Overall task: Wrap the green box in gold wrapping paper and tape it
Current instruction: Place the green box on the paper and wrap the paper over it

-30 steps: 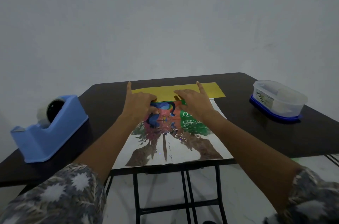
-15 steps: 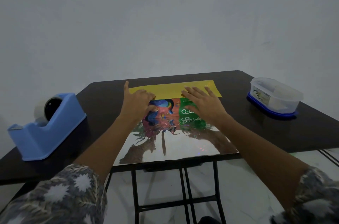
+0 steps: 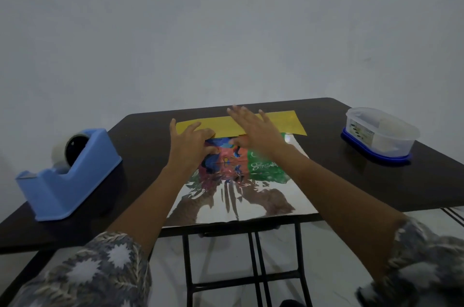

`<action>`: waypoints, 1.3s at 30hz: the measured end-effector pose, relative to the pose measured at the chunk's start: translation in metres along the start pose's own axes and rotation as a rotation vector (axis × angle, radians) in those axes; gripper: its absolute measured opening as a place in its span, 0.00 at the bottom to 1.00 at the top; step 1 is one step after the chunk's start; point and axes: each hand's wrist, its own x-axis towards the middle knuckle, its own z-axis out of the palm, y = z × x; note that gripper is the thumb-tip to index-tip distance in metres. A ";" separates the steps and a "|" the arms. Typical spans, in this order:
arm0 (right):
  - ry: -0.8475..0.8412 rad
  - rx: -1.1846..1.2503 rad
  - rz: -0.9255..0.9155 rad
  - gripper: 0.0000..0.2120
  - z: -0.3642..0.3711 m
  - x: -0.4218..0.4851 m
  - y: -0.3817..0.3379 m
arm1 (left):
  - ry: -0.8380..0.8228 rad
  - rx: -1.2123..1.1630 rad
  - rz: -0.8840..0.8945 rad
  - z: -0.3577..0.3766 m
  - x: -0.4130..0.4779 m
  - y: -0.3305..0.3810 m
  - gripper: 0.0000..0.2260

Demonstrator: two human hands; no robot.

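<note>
Gold paper under my fingers now: the gold wrapping paper (image 3: 238,125) lies across the dark counter (image 3: 376,181), its yellow face showing as a folded band at the far edge and its mirror-like silver underside stretching back toward me to the near counter edge. My left hand (image 3: 188,146) is half closed, fingers curled down onto the near edge of that gold band, thumb sticking up and out to the left. It presses rather than holds; nothing is lifted. My right hand (image 3: 253,131) is spread wide and flat, fingers fanned forward over the gold band, palm low over the paper; whether the palm actually touches I can't tell, and it grips nothing.

Just below both hands sits the green box (image 3: 261,163), touching my left fingers and tucked under the heel of my right hand. Its top is bright with blue, red and orange print on the left and green on the right. There's white lettering on the green part, but it's too small and warped to read. The box's colours smear downward as a reflection in the silver sheet.

Well off to my left stands a blue tape dispenser (image 3: 67,181) with its roll. Far right, a clear plastic container (image 3: 379,136) rests on a blue lid; its label is unreadable.
</note>
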 end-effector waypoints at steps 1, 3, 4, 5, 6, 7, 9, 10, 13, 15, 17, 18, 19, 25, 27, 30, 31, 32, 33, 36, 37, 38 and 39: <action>-0.050 -0.033 -0.011 0.34 0.007 0.006 -0.005 | -0.014 -0.028 -0.014 -0.001 0.001 0.000 0.20; -0.092 -0.053 -0.017 0.31 0.016 0.012 -0.011 | -0.050 -0.086 -0.042 -0.002 0.002 -0.004 0.25; -0.083 -0.050 -0.017 0.30 0.018 0.011 -0.012 | -0.068 -0.103 -0.051 -0.003 0.003 -0.007 0.29; -0.070 -0.041 -0.017 0.29 0.019 0.011 -0.012 | -0.094 -0.103 -0.062 -0.003 0.004 -0.011 0.34; -0.057 -0.032 -0.016 0.29 0.019 0.011 -0.012 | -0.130 -0.088 -0.070 -0.003 0.005 -0.015 0.39; -0.051 -0.025 -0.016 0.29 0.019 0.012 -0.011 | -0.165 -0.067 -0.073 -0.003 0.005 -0.019 0.44; -0.055 -0.008 -0.007 0.29 0.018 0.012 -0.011 | -0.204 -0.035 -0.060 -0.001 0.006 -0.026 0.50; -0.058 0.007 0.003 0.30 0.017 0.012 -0.011 | -0.207 -0.028 -0.049 0.001 0.007 -0.028 0.51; -0.043 0.006 0.020 0.34 0.014 0.010 -0.011 | -0.182 -0.018 -0.037 0.005 0.008 -0.031 0.54; -0.014 -0.016 0.023 0.37 0.013 0.010 -0.010 | -0.159 -0.001 -0.032 0.004 0.010 -0.031 0.55; -0.005 -0.023 0.031 0.39 0.012 0.009 -0.009 | -0.147 0.011 -0.033 0.002 0.012 -0.029 0.55; -0.007 -0.020 0.038 0.40 0.012 0.009 -0.009 | -0.143 0.018 -0.035 0.001 0.012 -0.029 0.54; -0.012 -0.017 0.044 0.41 0.012 0.009 -0.009 | -0.139 0.027 -0.034 0.000 0.013 -0.029 0.54; -0.021 -0.019 0.059 0.42 0.009 0.006 -0.008 | -0.105 0.097 -0.002 -0.002 0.010 -0.027 0.54; -0.018 -0.016 0.061 0.42 0.008 0.006 -0.009 | -0.086 0.120 0.006 0.000 0.009 -0.028 0.54; -0.030 -0.003 0.071 0.40 0.009 0.005 -0.009 | -0.064 0.159 0.023 0.001 0.008 -0.029 0.54; -0.038 0.000 0.075 0.39 0.009 0.005 -0.008 | -0.060 0.168 0.026 0.001 0.007 -0.029 0.53; -0.043 -0.004 0.074 0.38 0.010 0.004 -0.007 | -0.061 0.176 0.028 0.001 0.006 -0.029 0.53; -0.044 -0.022 0.062 0.36 0.011 0.004 -0.006 | -0.069 0.186 0.031 0.000 0.005 -0.029 0.51; -0.053 -0.081 0.023 0.31 0.014 0.004 -0.004 | -0.119 0.228 0.074 -0.002 0.001 -0.025 0.43; -0.057 -0.081 0.021 0.31 0.015 0.005 -0.003 | -0.139 0.214 0.093 -0.003 0.000 -0.025 0.40; -0.057 -0.079 0.019 0.31 0.016 0.005 -0.003 | -0.152 0.173 0.104 -0.003 -0.002 -0.025 0.38; -0.055 -0.079 0.016 0.31 0.016 0.005 -0.003 | -0.144 0.107 0.098 -0.002 -0.003 -0.025 0.36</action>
